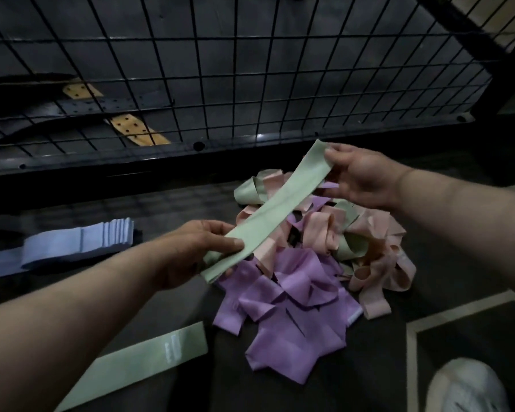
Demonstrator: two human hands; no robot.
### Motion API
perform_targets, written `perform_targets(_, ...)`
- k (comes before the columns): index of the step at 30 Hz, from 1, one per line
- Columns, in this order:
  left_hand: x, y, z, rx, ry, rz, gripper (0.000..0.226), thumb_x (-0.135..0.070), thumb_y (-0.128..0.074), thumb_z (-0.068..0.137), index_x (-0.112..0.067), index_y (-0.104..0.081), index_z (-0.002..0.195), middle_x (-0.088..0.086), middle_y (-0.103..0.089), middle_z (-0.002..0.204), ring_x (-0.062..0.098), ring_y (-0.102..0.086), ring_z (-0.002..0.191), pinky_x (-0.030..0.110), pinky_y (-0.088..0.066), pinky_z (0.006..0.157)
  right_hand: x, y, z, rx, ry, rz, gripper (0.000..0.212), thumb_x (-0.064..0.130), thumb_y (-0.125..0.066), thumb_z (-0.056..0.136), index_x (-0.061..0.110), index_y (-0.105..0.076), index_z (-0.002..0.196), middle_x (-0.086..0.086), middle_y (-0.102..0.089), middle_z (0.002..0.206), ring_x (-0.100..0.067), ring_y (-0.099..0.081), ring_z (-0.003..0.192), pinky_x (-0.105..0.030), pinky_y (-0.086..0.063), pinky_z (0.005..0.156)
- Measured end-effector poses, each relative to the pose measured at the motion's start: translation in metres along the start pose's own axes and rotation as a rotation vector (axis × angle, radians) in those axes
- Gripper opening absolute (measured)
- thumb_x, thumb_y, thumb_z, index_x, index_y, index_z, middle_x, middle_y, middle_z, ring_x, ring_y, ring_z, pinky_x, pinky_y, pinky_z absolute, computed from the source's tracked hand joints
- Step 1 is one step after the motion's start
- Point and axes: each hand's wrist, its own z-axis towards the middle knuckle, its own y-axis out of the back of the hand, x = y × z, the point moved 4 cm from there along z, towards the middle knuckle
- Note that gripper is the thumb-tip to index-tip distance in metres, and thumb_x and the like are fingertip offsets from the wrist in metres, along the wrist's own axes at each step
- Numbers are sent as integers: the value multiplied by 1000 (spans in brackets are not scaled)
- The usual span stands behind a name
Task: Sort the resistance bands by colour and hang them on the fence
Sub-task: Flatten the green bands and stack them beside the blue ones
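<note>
Both hands hold one pale green fabric resistance band (268, 209) out straight over the mixed heap, short of the fence

Nearest, at five o'clock, the toe of a white shoe (467, 388), and at seven o'clock a second pale green band (137, 361) lies flat on the dark floor (428, 292). Just beyond, crumpled lilac purple bands (292, 307) make the heap's six o'clock side. The left hand (191, 251) pinches the near end of the held band, thumb on top and fingers beneath. The strip climbs toward one o'clock above tangled peach pink bands (378, 257) mixed with green loops. Out at nine o'clock, a neat stack of light blue bands (78, 242) sits on the floor. The right hand (360, 176) pinches the far end between thumb and fingers. Farthest, at twelve o'clock, stands the black wire-grid fence (220, 69)
</note>
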Motion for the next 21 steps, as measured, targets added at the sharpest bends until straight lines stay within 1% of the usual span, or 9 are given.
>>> perform_targets(3,2,23,1,-173,23,189,11,-15,-68,89,-13,-62,98,31,-68,91,17,-49,41,16,-30,44,-6,10,0,-37,-25,-433,16,19,-53,101,26,-65,110,1,-62,93,-11,-49,72,-24,-44,64)
perform_targets(6,5,36,2,-241,-4,297,13,-24,-59,98,-17,-51,104,21,-74,94,15,-39,33,16,-21,43,-12,20,-3,-66,13,-780,13,21,-58,99,20,-64,111,1,-54,77,-10,-43,60,-26,-38,54)
perform_targets(8,8,39,0,-266,-32,311,13,-27,-55,101,-19,-46,103,13,-76,89,17,-42,34,15,-23,41,-18,22,-6,-53,21,-862,7,20,-59,99,15,-61,104,-3,-51,67,-11,-42,49,-25,-37,46)
perform_targets(10,12,41,-1,-289,-61,291,12,-26,-57,100,-22,-46,96,7,-74,84,20,-52,43,19,-36,42,-26,21,-10,10,-54,-718,3,16,-54,101,17,-56,98,-8,-57,63,-12,-49,43,-25,-43,43)
perform_targets(12,16,43,1,-276,-104,224,15,-23,-63,96,-24,-50,87,7,-64,80,17,-58,60,27,-45,55,-32,19,-13,52,-93,-448,11,8,-51,101,16,-56,97,-15,-70,78,-20,-68,60,-35,-59,61)
perform_targets(14,19,44,0,-252,-144,188,22,-22,-76,86,-27,-55,82,4,-59,79,13,-56,70,29,-42,63,-33,19,-13,30,-60,-284,14,3,-49,98,12,-60,97,-15,-73,90,-24,-74,81,-39,-58,82)
perform_targets(15,19,45,0,-249,-168,193,24,-21,-80,79,-26,-57,82,0,-59,78,12,-54,72,27,-41,64,-33,18,-14,8,-40,-243,13,5,-50,97,11,-62,95,-14,-72,90,-23,-74,84,-39,-56,85)
perform_targets(18,18,44,-1,-231,-208,184,30,-2,-83,72,-15,-64,92,-1,-65,82,10,-57,75,17,-47,65,-34,19,-13,-35,59,-257,6,5,-60,94,11,-61,91,-10,-65,90,-23,-70,82,-37,-58,83)
perform_targets(21,16,40,-5,-204,-208,141,41,-3,-87,62,-8,-70,100,5,-69,87,6,-63,69,14,-48,59,-33,20,-14,-63,146,-312,20,-11,-62,88,9,-58,89,-10,-59,84,-22,-65,80,-35,-62,74)
